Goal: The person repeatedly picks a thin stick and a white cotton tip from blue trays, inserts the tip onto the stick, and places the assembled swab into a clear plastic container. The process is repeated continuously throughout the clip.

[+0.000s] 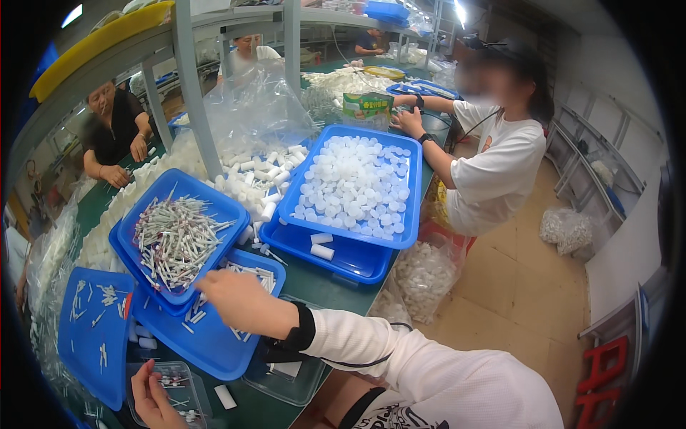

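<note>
My right hand [246, 300] reaches over a blue tray [232, 357] of small white cylinder parts [263, 277]. Its fingertips point down by the front edge of a stacked blue tray [232, 207], which is heaped with thin white sticks with reddish parts [175, 239]. The back of the hand hides what its fingers touch. At the lower edge, my left hand [153, 402] has its fingers apart beside a clear plastic box [196, 390] with several small stick parts inside. Nothing shows in that hand. A white cylinder [225, 397] lies right of the box.
A blue tray of translucent round discs [357, 182] rests on another blue tray [321, 259]. At left lies a blue tray with scattered sticks [89, 343]. White cylinders [257, 171] cover the table behind. A co-worker [500, 150] stands at right; metal shelf posts [194, 93] rise ahead.
</note>
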`<state>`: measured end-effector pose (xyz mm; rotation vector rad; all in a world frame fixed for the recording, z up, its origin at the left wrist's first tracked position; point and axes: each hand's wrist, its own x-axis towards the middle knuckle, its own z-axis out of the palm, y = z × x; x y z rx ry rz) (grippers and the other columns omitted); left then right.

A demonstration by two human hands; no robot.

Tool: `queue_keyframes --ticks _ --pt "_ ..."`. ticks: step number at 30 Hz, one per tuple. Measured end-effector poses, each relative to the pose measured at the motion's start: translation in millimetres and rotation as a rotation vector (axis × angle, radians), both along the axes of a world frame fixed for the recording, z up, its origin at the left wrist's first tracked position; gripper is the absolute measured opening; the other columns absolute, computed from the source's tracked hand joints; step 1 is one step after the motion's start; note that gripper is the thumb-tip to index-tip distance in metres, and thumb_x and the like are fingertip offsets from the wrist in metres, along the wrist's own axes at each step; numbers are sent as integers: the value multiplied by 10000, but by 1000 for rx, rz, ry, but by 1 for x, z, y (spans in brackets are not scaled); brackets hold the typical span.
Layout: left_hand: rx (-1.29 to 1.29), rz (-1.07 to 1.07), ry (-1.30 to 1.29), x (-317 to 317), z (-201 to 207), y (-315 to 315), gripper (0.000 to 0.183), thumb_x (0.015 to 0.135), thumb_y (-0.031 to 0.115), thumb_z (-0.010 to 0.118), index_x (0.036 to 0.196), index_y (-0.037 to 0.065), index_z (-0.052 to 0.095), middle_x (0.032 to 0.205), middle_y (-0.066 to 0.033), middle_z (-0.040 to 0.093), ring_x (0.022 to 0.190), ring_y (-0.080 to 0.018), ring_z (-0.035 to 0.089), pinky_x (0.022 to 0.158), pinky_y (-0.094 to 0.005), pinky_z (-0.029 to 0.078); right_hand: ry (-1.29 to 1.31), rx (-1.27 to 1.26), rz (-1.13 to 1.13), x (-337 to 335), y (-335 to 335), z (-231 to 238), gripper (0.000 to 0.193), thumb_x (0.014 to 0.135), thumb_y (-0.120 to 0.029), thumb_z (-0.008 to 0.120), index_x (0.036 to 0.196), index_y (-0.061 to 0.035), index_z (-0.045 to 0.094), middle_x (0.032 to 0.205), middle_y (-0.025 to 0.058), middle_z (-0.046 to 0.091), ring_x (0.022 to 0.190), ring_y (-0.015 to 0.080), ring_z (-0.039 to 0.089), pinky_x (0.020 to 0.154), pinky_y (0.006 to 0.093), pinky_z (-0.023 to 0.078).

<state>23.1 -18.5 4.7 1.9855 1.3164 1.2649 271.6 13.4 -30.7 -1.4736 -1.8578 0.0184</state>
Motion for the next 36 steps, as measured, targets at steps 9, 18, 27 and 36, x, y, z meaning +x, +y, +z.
queue_keyframes --ticks 9,18,27,36 --pt "-250 -150 -751 1 -19 12 152 949 45 550 1089 -4 520 1030 -157 622 958 -174 627 706 -250 508 97 -60 80 -16 0 -2 111 852 -100 527 936 -45 575 914 152 608 855 363 614 681 425 506" --pt "-448 -328 -1032 -1 -8 6 139 896 -37 593 1017 -4 533 1086 -240 632 886 -231 676 822 -320 566 696 -417 657 -40 -30 39 152 956 -163 563 1034 -33 564 858 32 713 657 90 609 565 237 498" --pt "-374 -307 -945 5 -7 2 118 890 -36 604 984 -13 536 1027 -235 656 841 -233 684 809 -326 559 940 -511 714 -33 -30 41 152 947 -138 585 1029 -11 585 905 60 713 696 79 610 552 223 506" --pt "-209 -203 -663 16 -1 -5 133 852 -106 604 956 -40 555 1004 -222 673 873 -211 683 800 -291 556 438 -44 521 -37 -24 30 154 855 -126 680 992 -62 650 840 61 693 675 153 648 558 246 500"
